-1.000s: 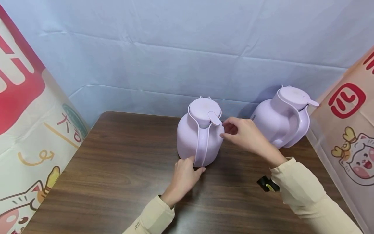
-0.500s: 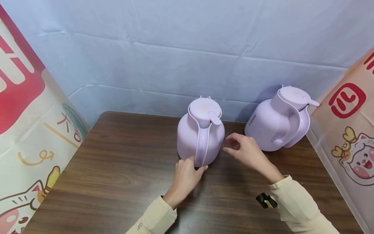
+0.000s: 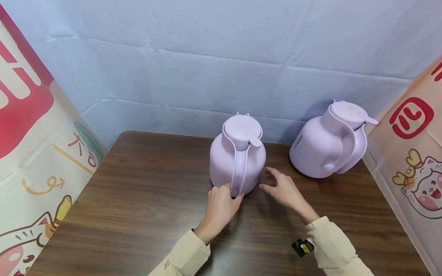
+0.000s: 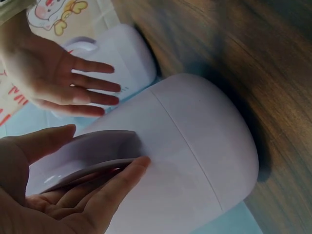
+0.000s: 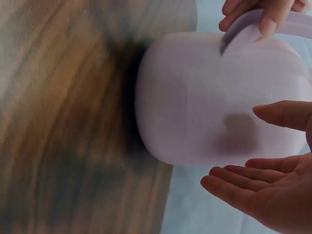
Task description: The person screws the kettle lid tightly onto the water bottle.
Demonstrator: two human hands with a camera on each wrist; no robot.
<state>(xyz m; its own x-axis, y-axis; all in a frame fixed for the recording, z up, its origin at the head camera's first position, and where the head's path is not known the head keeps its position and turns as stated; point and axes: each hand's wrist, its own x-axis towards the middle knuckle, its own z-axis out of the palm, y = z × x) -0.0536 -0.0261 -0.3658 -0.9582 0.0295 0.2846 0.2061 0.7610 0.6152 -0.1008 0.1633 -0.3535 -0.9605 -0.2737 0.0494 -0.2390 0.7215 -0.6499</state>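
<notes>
A lilac thermos jug (image 3: 217,161) stands upright at the middle of the table, its handle facing the person. At the lower end of that handle (image 4: 105,141), my left hand (image 3: 220,209) grips with the thumb on one side and fingers on the other. My right hand (image 3: 284,191) is held just right of the jug's lower body, thumb and fingers apart and holding nothing. Its spread fingers (image 4: 95,83) show in the left wrist view. In the right wrist view a gap seems to lie between the right fingertips (image 5: 229,183) and the jug wall.
A second lilac thermos jug (image 3: 317,149) stands at the back right, its handle turned to the right. A pale blue cloth (image 3: 172,69) hangs behind the wooden table (image 3: 138,199). Printed banners flank both sides. A black wrist device (image 3: 302,247) sits by the right cuff.
My right hand has come down from near the jug's lid lever to beside its lower body, slightly toward the person. The left hand keeps its grip, and both jugs stay in place.
</notes>
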